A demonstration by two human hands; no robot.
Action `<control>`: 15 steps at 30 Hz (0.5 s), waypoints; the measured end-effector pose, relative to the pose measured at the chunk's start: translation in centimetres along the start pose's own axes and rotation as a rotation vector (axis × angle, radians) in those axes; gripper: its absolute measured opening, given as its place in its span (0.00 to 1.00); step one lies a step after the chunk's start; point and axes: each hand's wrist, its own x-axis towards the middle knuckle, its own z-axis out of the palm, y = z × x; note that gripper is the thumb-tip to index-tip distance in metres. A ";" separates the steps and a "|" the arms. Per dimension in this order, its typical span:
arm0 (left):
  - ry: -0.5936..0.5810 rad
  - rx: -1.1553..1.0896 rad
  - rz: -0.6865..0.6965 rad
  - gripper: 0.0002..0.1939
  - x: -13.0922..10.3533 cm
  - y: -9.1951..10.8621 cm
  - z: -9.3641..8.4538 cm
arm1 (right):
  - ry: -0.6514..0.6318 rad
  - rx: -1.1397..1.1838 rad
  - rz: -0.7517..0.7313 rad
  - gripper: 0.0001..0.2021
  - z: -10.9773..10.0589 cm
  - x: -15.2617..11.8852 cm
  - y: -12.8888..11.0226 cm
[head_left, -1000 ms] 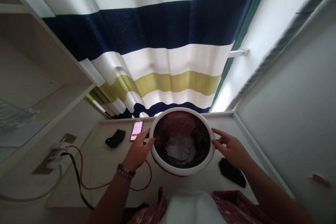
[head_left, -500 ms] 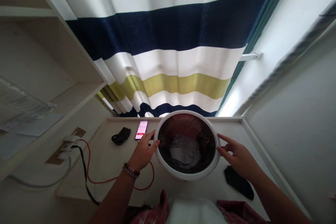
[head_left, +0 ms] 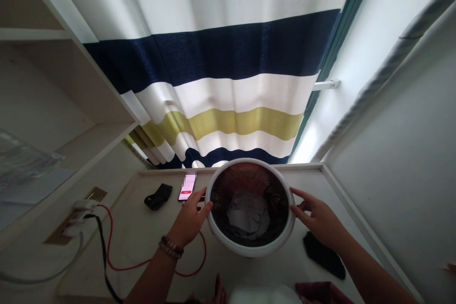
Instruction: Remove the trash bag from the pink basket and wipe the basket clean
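A round basket [head_left: 250, 251] with a white rim and dark reddish sides is tilted so its opening faces me. Crumpled grey-white material [head_left: 248, 214] lies inside it. My left hand [head_left: 189, 218] grips the rim on the left, thumb on the front, a beaded bracelet on that wrist. On the opposite side my right hand [head_left: 315, 216] pinches the rim between thumb and fingers. A black folded item [head_left: 158, 196] and a lit phone [head_left: 187, 187] lie left of the basket. Below my right hand rests a flat dark cloth item [head_left: 323, 255].
Red and black cables run from plugs in a wall socket [head_left: 95, 194] across the white desk [head_left: 124, 228]. A shelf unit [head_left: 103, 134] stands at left. Behind hangs a striped curtain [head_left: 228, 57]; a wall [head_left: 402, 152] bounds the right.
The whole view has shifted, so the desk and basket appear slightly lower and further left. Both hands keep their hold on the basket rim.
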 end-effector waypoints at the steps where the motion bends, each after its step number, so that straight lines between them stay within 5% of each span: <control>1: 0.000 -0.012 0.004 0.29 0.0 0.0 0.0 | -0.007 0.003 0.002 0.30 0.0 0.0 0.1; 15: 0.015 -0.005 0.014 0.29 0.3 0.2 -0.3 | 0.003 0.027 -0.007 0.31 -0.3 -0.1 -0.1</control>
